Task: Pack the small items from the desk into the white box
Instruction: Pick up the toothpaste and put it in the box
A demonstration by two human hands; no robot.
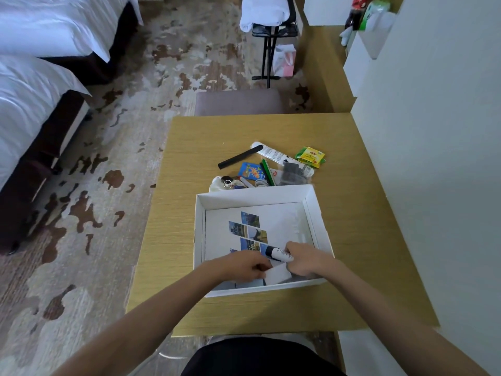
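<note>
Both hands reach into the near end of the white box (314, 210), which sits on the near half of the counter (360, 240). The left hand (244, 265) is curled, its fingers pinching the edge of a small white card (278, 274) by the box's near wall. The right hand (305, 260) is closed around a small white tube with a black cap (275, 252), held just above the card and a printed sheet with photo tiles (248, 230) lining the box floor. Beyond the far wall of the box, a cluster of small items lies near the middle of the counter: a key ring (227, 183), a blue packet (250, 170), a green pen (267, 169), a black stick (240, 157), a white tube (271, 153), and a yellow tea packet (310, 156) toward the far right
</note>
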